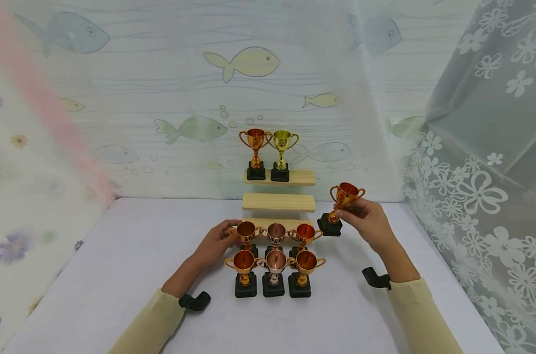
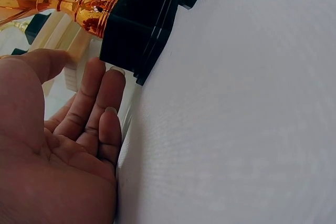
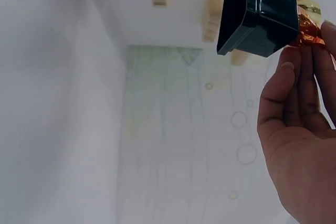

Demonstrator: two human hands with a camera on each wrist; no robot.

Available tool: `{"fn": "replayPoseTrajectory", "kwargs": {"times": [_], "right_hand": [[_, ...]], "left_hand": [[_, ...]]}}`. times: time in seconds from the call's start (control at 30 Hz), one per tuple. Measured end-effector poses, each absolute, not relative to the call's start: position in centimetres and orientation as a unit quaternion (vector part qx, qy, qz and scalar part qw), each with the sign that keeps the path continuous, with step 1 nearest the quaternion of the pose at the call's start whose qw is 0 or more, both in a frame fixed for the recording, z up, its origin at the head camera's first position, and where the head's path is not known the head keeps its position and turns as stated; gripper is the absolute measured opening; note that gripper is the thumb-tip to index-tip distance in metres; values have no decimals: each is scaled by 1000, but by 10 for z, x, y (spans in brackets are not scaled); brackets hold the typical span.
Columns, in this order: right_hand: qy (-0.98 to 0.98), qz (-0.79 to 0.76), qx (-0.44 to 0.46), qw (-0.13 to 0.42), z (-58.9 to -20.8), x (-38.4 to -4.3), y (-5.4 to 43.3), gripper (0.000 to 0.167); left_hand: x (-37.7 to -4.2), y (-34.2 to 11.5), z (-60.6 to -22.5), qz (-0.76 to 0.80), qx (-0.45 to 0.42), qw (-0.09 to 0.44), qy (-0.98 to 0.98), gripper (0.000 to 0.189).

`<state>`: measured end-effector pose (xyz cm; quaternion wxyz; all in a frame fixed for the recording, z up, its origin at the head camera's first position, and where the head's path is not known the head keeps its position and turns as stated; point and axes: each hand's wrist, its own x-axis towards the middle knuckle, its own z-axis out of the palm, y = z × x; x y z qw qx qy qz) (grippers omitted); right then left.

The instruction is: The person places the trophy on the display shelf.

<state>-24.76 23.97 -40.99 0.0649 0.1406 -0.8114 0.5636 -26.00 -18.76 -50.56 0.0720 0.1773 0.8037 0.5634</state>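
An orange-bronze trophy cup on a black base is raised to the right of the wooden shelf, tilted. My right hand pinches it by the stem; the right wrist view shows its black base up close. My left hand is at the left end of the back row on the table, next to a bronze trophy. In the left wrist view the left hand's fingers are loosely bent, fingertips right at a trophy's black base, gripping nothing.
The stepped wooden shelf stands at the back, with an orange trophy and a gold trophy on its top step. Before it, trophies stand in two close rows, including a pinkish one. Curtains enclose the white table.
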Motion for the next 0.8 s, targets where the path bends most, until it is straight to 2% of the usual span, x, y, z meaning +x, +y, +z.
{"fn": "replayPoseTrajectory", "kwargs": {"times": [0.5,0.8], "right_hand": [[-814,544,180,97,-373,-276,215,30],[-827,516,170,144,-357,-302,199,28]], "left_hand": [[-259,-189,-505,568,171,76,801,45],[-260,-187,-507,565,165,78,804,44]]}}
